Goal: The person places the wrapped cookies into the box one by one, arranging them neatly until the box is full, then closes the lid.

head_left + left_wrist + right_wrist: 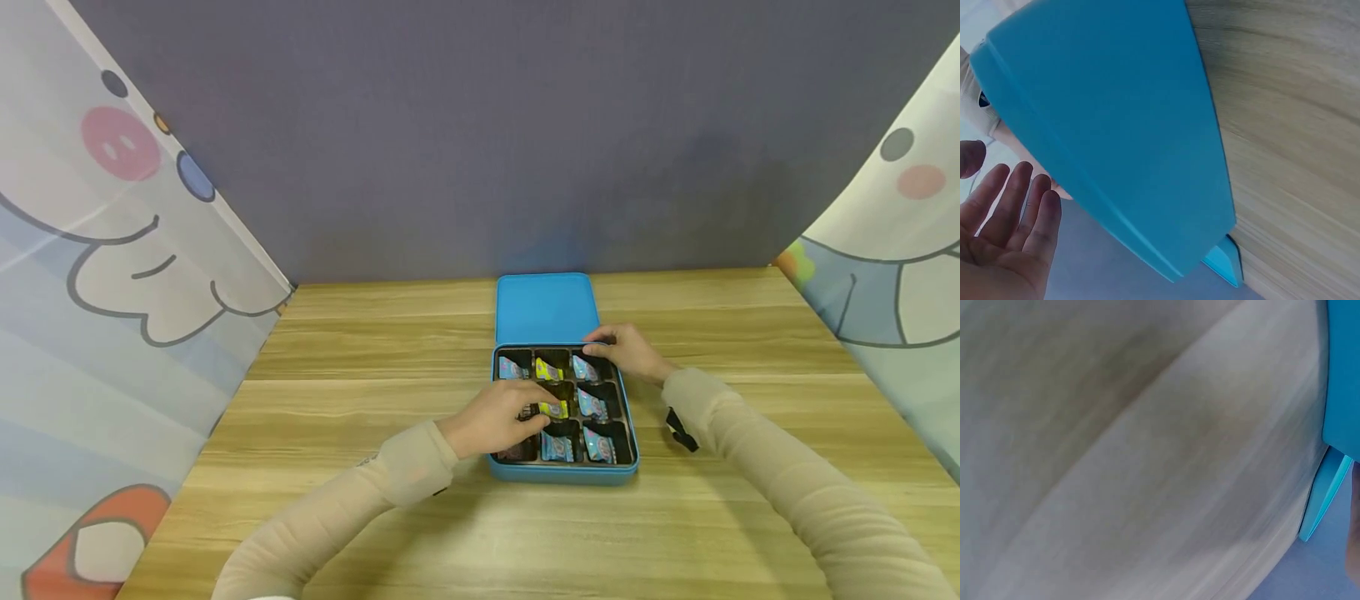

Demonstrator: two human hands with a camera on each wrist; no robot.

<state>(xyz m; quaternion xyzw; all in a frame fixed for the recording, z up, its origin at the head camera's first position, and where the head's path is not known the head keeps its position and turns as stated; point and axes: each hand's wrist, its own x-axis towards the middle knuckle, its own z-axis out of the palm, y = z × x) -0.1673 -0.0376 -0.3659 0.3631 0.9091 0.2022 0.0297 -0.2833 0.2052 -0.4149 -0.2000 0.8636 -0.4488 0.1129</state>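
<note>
A blue tin box [562, 475] lies open on the table, its dark insert divided into compartments with wrapped candies. My left hand [502, 414] reaches over the box's left side, thumb and fingers apart around a yellow-wrapped candy [555, 409] in the centre compartment. In the left wrist view, the left hand [1013, 240] shows loosely extended fingers, with nothing visible between them. At the back right corner, my right hand [630, 350] touches the rim near a blue-wrapped candy [584, 368]. Part of the left column is hidden under the left hand.
The blue lid [546, 307] is folded back behind the box, close to the grey wall [480, 142]. Wooden tabletop [360, 350] spreads out on both sides. Cartoon-printed curtains [120, 250] hang at left and right.
</note>
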